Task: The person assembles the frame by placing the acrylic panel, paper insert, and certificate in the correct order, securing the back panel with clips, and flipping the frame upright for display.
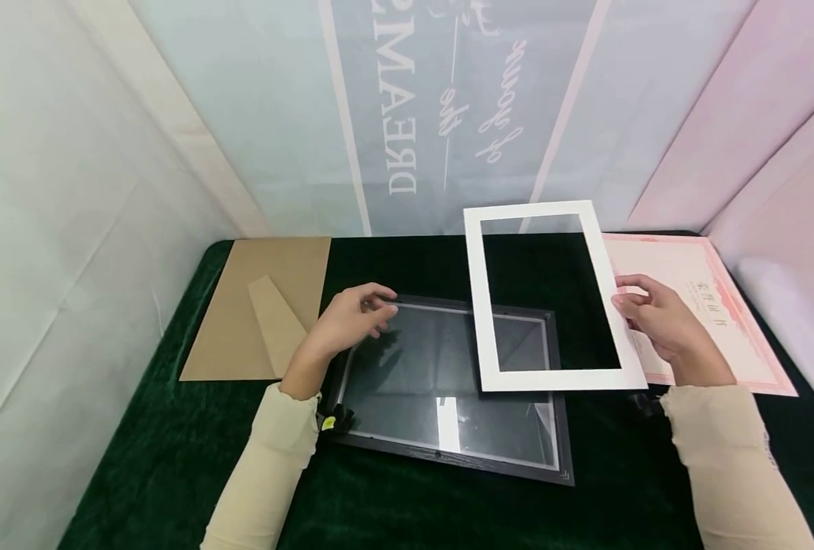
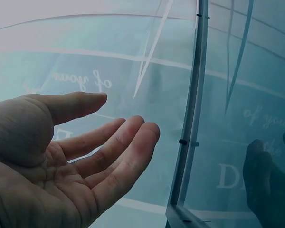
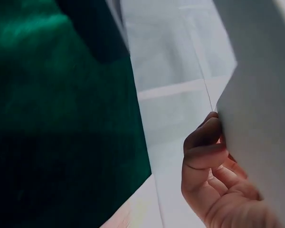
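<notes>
A white mat board (image 1: 558, 380) with a rectangular opening is held up by its right border, pinched between the thumb and fingers of my right hand (image 1: 661, 321). In the right wrist view the mat board (image 3: 261, 109) fills the right side, beside the curled fingers. Below it, a black picture frame (image 1: 462, 457) lies flat on the table, its glass pane (image 1: 407, 374) showing reflections. The mat board covers part of the frame's right side. Over the frame's upper left corner hovers my left hand (image 1: 348, 321). Its loosely bent fingers hold nothing in the left wrist view.
A brown backing board (image 1: 269, 256) with an easel leg (image 1: 276, 325) lies at the left. To the right, a pink-bordered certificate (image 1: 716, 305) rests on the dark green cloth (image 1: 407, 512). Behind the table hangs a printed backdrop (image 1: 283, 114).
</notes>
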The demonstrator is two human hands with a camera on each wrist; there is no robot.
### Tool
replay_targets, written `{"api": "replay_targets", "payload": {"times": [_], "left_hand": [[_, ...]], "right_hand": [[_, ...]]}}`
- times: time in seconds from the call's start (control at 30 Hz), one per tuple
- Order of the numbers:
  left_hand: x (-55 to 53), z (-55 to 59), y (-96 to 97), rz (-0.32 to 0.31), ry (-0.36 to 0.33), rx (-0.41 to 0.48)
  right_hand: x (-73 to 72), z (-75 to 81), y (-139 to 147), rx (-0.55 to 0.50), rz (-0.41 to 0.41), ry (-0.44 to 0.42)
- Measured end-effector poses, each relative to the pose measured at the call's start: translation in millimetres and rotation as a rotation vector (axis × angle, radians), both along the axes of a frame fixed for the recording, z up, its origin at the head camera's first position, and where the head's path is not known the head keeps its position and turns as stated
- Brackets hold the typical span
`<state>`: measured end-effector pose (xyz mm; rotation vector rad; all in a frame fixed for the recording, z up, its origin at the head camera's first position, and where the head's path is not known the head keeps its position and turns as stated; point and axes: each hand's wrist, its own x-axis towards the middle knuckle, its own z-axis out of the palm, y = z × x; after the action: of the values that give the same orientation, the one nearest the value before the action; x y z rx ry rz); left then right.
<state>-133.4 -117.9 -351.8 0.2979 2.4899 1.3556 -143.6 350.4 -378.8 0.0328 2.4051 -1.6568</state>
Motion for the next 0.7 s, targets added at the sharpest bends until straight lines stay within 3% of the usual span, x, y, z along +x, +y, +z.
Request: {"api": "replay_targets", "payload": {"times": [0.13,0.37,0.7], "left_hand": [[1.9,-1.3,2.1,-0.002,-0.005,0.011],[-1.6,-4.2,2.7,0.021,-0.01,0.107],[-1.8,-5.6,4.0,0.133,-0.083,0.314]], "right_hand": [[-0.5,4.4,-13,0.064,0.036,0.015],[-2.4,5.4,-40,0.065,0.11,0.055],[-1.5,1.1,-63,0.085,0.167,0.048]]}}
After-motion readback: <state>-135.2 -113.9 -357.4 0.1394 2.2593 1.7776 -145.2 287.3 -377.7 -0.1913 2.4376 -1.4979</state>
